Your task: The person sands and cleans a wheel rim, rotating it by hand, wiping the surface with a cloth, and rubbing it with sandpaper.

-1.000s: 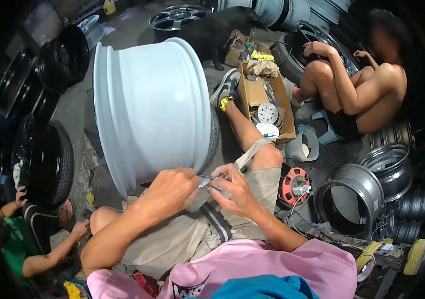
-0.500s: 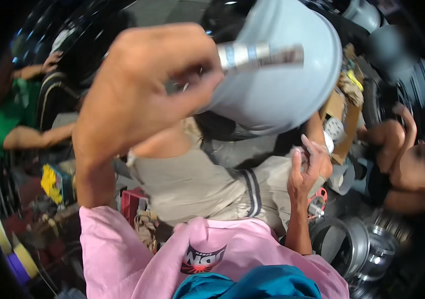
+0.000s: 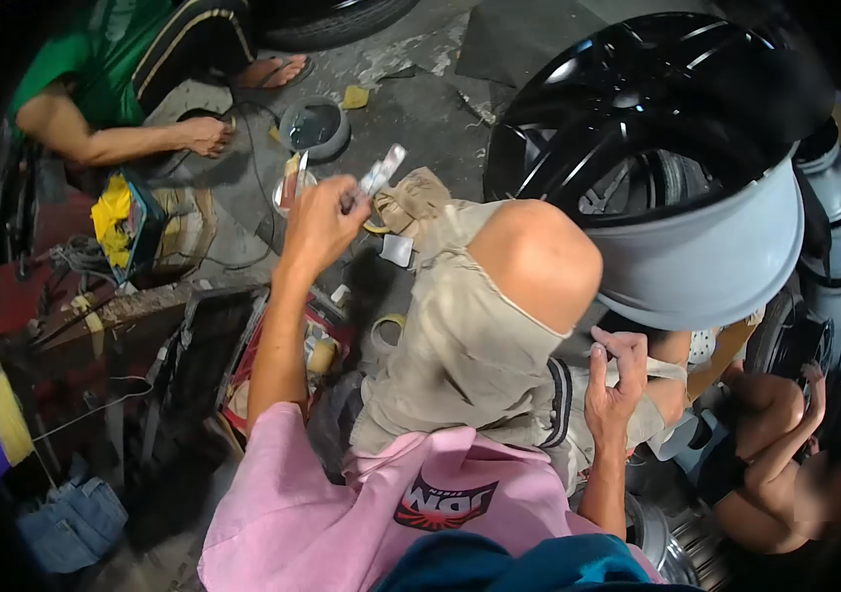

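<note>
My left hand [image 3: 322, 225] is raised beyond my left knee, fingers closed on a small folded strip of printed paper [image 3: 381, 170]. Just past this hand, a small round tub [image 3: 282, 202] with a flat tool in it is partly covered by the fingers. My right hand [image 3: 616, 380] hovers over my right thigh, thumb and forefinger apart, with nothing visible in it. In front of that hand, a large wheel rim [image 3: 712, 261] leans tilted, its spoked face glossy black and its barrel light grey.
A bowl of dark liquid [image 3: 314, 128] sits on the floor near a co-worker's hand [image 3: 205, 136]. Tape [image 3: 387, 333] lies left of my knee. A box with yellow cloth [image 3: 116, 229] stands farther left. Another person [image 3: 771, 454] and stacked grey rims [image 3: 835, 212] are at right.
My left hand has swung away from the rim to the left, still holding the folded paper. The view has turned left, revealing the floor and the rim's black face. My right hand stays over my thigh.
</note>
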Demonstrator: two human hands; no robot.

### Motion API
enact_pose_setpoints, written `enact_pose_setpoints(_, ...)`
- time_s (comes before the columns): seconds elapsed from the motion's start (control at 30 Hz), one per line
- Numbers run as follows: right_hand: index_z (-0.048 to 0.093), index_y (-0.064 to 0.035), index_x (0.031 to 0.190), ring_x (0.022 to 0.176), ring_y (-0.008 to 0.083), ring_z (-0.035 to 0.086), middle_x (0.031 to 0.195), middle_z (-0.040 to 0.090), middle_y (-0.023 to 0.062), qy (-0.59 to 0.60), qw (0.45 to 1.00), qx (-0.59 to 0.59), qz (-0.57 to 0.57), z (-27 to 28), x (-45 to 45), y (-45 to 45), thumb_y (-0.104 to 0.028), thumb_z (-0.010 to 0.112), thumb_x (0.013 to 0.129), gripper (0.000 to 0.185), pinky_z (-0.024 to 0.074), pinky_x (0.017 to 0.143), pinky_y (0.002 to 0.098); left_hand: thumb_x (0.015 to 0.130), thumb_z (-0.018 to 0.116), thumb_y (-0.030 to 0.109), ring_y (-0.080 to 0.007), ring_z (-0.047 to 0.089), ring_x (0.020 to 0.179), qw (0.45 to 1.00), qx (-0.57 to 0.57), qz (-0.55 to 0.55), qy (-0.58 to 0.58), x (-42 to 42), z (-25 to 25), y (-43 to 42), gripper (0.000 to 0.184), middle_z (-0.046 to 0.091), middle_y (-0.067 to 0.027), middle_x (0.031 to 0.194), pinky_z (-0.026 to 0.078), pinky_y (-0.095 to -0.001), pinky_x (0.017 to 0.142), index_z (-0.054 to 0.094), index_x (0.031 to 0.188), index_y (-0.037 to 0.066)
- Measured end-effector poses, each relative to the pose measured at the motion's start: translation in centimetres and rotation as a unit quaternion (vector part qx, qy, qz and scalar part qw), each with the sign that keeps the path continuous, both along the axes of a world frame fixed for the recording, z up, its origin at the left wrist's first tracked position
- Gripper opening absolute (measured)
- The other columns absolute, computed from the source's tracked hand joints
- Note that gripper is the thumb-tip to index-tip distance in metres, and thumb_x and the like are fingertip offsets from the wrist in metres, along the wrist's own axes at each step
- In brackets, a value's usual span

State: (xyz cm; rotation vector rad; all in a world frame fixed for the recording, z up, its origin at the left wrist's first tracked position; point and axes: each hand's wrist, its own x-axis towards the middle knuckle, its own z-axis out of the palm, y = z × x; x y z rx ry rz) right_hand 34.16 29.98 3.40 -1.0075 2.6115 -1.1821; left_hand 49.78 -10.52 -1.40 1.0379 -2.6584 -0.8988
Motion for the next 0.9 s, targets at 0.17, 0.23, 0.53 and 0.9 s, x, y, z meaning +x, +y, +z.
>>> enact_pose_setpoints(0.17, 0.075, 0.0025, 0.108, 0.085, 0.0282, 0.065, 0.095, 0.065, 0.0155, -0.042, 0.997, 0.046, 0.051, -0.4, 0.7, -2.0, 0.008, 0.071, 0.09, 0.018, 0.0523, 0.076, 0.0383, 0.09, 0.077, 0.023, -0.0401, 0.07, 0.075, 0.992, 0.025, 0.103, -0.064, 7.9, -12.0, -0.2, 0.026, 0.072, -0.0217, 0.082, 0.053, -0.0456, 0.071, 0.07, 0.092, -0.002)
enact_pose_setpoints(0.23, 0.072, 0.0038, 0.105, 0.085, 0.0317, 0.065, 0.097, 0.065, 0.0169, -0.05, 0.994, 0.04, 0.086, -0.9, 0.8, -2.8, 0.008, 0.07, 0.089, 0.017, 0.0529, 0.078, 0.0394, 0.089, 0.078, 0.026, -0.0445, 0.071, 0.08, 0.98, 0.006, 0.172, -0.103, 10.1, -16.1, 0.3, 0.028, 0.074, -0.0223, 0.085, 0.054, -0.0486, 0.075, 0.072, 0.094, -0.001)
enact_pose_setpoints(0.53, 0.07, 0.0036, 0.109, 0.092, 0.0408, 0.068, 0.102, 0.065, 0.0189, -0.052, 0.989, 0.071, 0.118, -1.1, 1.1, -3.9, 0.005, 0.069, 0.09, 0.019, 0.0544, 0.081, 0.0451, 0.083, 0.088, 0.029, -0.0422, 0.075, 0.099, 0.97, 0.143, 0.077, -0.179, 6.2, -23.6, 5.3, 0.043, 0.079, -0.0164, 0.101, 0.059, -0.0525, 0.086, 0.072, 0.12, 0.014)
enact_pose_setpoints(0.9, 0.076, -0.0029, 0.113, 0.089, 0.0377, 0.067, 0.097, 0.065, 0.0151, -0.061, 0.994, 0.034, 0.08, -2.1, 1.3, -0.8, -0.001, 0.073, 0.093, 0.02, 0.0548, 0.079, 0.0456, 0.089, 0.066, 0.008, -0.039, 0.074, 0.084, 0.998, 0.034, 0.051, 0.002, 5.3, -22.9, 2.2, 0.021, 0.074, -0.0271, 0.092, 0.057, -0.0458, 0.077, 0.075, 0.106, 0.0)
